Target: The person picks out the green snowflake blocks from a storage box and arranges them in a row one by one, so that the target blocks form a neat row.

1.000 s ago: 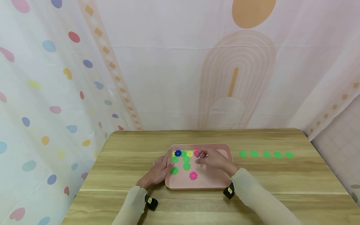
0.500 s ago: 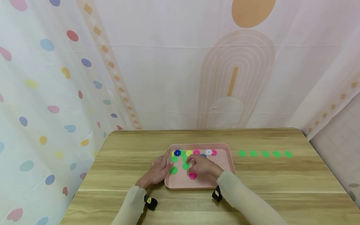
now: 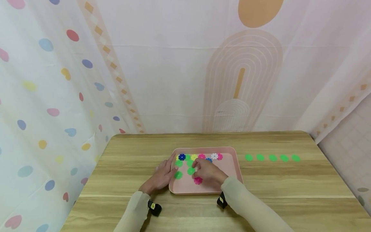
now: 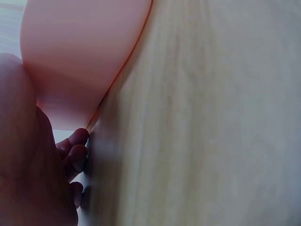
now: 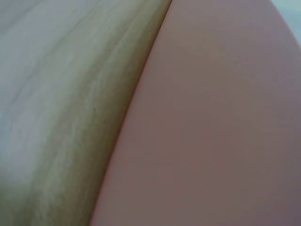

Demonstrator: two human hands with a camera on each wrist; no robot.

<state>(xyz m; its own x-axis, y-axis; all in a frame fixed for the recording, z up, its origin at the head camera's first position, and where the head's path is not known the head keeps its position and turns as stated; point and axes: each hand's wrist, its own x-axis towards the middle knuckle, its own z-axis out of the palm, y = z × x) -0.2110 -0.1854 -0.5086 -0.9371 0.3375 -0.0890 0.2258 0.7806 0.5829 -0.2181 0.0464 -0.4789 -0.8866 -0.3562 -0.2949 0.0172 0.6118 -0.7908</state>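
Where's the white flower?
In the head view, the white flower lies in the pink tray, near its far edge and right of the middle. A pink flower is just right of it.

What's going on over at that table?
Someone is working with small flower-shaped pieces. Their left hand rests at the left edge of a pink tray, while their right hand is over the tray, by a green piece and a pink piece. I can't tell whether it holds one. Five green discs lie in a row on the wooden table, right of the tray.
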